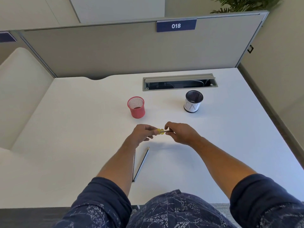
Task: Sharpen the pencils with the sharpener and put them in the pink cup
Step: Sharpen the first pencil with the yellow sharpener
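Above desk centre: left hand (145, 133) pinches yellow sharpener (159, 131); right hand (180, 134) grips pencil (167, 131), tip inserted, likely for twisting. Two pencils (142, 162) wait nearby. Pink cup (136, 107) beyond, within reach.

A black mesh cup (193, 101) with a white paper label marked "IN" stands upright on the white desk (82, 129). Just behind the cup, a grey cable tray (180, 82) is set into the desk top, its lid raised and cables showing inside. Behind that tray rises a grey partition (115, 50) bearing a blue sign (176, 25) that reads "018". Beyond the partition, above the sign's right, green plant leaves (243, 4) show.
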Demonstrator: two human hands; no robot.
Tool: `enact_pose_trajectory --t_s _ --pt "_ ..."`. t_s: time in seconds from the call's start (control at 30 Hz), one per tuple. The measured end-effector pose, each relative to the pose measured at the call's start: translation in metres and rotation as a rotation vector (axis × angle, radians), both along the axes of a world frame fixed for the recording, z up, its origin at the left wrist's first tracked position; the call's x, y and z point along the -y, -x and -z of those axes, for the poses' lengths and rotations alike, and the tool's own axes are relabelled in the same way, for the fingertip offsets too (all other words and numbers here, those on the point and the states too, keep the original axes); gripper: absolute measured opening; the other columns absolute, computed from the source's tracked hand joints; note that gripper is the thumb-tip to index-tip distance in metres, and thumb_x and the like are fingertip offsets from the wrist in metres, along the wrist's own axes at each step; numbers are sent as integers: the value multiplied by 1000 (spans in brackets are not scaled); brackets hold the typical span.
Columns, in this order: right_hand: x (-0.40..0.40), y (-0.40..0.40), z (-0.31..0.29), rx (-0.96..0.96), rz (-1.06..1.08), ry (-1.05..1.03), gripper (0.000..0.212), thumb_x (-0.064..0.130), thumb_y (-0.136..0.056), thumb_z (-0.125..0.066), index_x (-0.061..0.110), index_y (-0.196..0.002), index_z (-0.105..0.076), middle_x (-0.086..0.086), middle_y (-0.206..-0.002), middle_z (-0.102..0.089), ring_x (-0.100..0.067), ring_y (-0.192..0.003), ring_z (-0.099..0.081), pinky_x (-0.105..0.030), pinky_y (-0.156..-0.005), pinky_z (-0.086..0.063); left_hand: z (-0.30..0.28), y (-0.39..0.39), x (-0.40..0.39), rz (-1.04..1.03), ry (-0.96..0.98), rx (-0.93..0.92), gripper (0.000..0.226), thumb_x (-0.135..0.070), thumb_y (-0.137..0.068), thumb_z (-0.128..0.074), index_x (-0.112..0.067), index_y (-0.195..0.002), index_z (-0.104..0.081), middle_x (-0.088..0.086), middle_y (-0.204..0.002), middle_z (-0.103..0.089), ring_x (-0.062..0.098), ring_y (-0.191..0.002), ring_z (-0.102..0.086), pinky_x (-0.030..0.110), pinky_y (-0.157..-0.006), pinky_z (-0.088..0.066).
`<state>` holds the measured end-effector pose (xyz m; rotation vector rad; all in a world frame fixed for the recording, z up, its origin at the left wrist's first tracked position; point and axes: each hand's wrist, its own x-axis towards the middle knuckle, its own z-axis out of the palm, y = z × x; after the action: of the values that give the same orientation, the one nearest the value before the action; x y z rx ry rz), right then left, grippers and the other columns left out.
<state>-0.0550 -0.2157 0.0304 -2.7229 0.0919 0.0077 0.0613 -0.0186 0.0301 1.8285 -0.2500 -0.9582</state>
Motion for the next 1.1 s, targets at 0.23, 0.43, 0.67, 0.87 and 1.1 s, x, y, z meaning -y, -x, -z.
enact_pose_trajectory --t_s 0.23,0.43,0.67,0.87,1.1 --pt "1 3 13 295 -61 166 15 29 -95 -64 18 -86 -69 3 -76 -63 -24 -65 -60 -33 -47 -44 4 0 0 -28 36 -90 34 -27 -92 -72 5 -103 -75 12 -81 -73 15 -63 -58 24 -67 -51" --pt "0 1 10 96 -5 118 25 33 -103 -52 20 -100 -72 3 -91 -71 -23 -83 -64 -29 -60 -40 1 0 0 -5 73 -55 18 -17 -82 -82 -8 -97 -81 16 -89 -75 20 -78 -66 33 -83 -55" --pt "-2 -5 -1 -183 153 -184 27 39 -98 -54 28 -85 -75 8 -71 -64 -14 -70 -57 -32 -66 -48 -8 -3 -1 -1 105 11 36 11 -69 -83 -2 -102 -78 9 -89 -78 15 -79 -74 23 -81 -59" --pt "0 -6 -13 -313 170 -417 36 40 -100 -54 23 -76 -75 1 -66 -59 -11 -61 -50 -25 -59 -38 -13 -3 3 2 91 56 40 19 -66 -81 7 -104 -75 8 -83 -77 9 -70 -73 16 -67 -56" --pt "4 -4 -16 -363 167 -587 28 41 -98 -57 22 -89 -75 1 -54 -55 -10 -52 -46 -29 -64 -38 -13 2 4 0 70 73 37 13 -63 -85 -5 -95 -79 7 -85 -78 13 -75 -71 24 -78 -56"
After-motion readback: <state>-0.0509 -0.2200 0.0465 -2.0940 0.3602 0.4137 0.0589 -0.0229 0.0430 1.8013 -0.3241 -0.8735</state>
